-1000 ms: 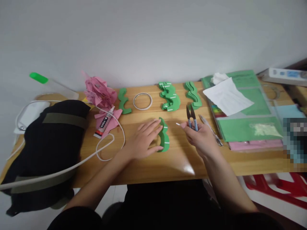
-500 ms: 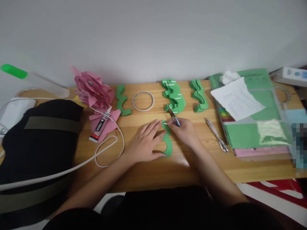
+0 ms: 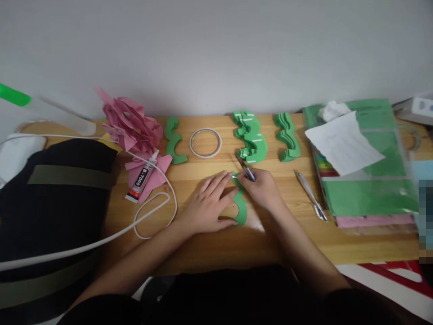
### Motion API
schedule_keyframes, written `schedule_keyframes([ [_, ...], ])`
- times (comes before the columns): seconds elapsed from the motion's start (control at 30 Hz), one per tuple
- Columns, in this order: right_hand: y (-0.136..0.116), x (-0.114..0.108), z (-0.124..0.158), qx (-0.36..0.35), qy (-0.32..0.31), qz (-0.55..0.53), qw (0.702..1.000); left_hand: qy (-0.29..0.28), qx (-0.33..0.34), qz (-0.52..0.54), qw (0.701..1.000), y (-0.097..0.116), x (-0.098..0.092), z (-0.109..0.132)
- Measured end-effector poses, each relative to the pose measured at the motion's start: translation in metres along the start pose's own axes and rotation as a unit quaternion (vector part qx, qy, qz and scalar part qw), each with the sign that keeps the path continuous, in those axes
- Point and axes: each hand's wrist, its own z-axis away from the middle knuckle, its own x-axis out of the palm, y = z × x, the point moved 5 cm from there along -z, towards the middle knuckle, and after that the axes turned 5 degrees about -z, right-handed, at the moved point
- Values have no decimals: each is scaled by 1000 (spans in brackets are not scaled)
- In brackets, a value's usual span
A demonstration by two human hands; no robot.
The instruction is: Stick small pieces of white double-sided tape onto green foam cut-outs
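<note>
A wavy green paper cutout point(image 3: 241, 212) lies on the wooden table, with a thin white strip across its upper end. My left hand point(image 3: 210, 205) rests flat over its left side, fingers spread, thumb at the lower end. My right hand point(image 3: 263, 187) is closed around a small tool point(image 3: 248, 173) with a dark pointed end and a silver-blue body; its exact kind is unclear. Its fingertips are by the cutout's upper end. Beyond the tool is a stack of green cutouts point(image 3: 262, 146) bearing white strips. A roll of tape point(image 3: 191, 143) lies left of that stack.
More green cutouts point(image 3: 293, 146) stand at right, and one point(image 3: 171, 144) at left. A pen point(image 3: 308, 192) lies beside packed green sheets point(image 3: 358, 194). Pink crumpled paper point(image 3: 130, 124), a glue tube point(image 3: 142, 178), a white cable point(image 3: 172, 185) and a black bag point(image 3: 67, 198) occupy the left.
The view has shifted slightly, so most table items appear a little farther right. My left hand still lies on the cutout, and my right hand still holds the tool near its upper end.
</note>
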Motion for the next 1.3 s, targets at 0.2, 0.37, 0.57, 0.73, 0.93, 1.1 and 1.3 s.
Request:
schedule_keyframes([
  [0.2, 2, 1, -2, -11, -20, 1, 1000, -5, 0, -1, 1000, 0, 0, 1],
  [0.37, 2, 3, -2, -17, -5, 49, 999, -6, -6, 1, 1000, 0, 0, 0],
  [0.57, -1, 4, 1, -20, 7, 108, 994, 5, 1, -12, 1000, 2, -2, 0],
  [0.73, -2, 4, 2, -24, 16, 125, 992, 2, 9, -31, 999, 3, -1, 1],
  [0.93, -5, 6, 6, -32, 44, 162, 985, -2, -2, -31, 1000, 3, 1, 1],
  [1.1, -8, 3, 5, -21, 62, 188, 980, -7, -1, -36, 999, 4, -1, -1],
  [1.3, -2, -22, 7, -12, 73, 195, 978, 6, -7, -25, 1000, 5, -2, 0],
])
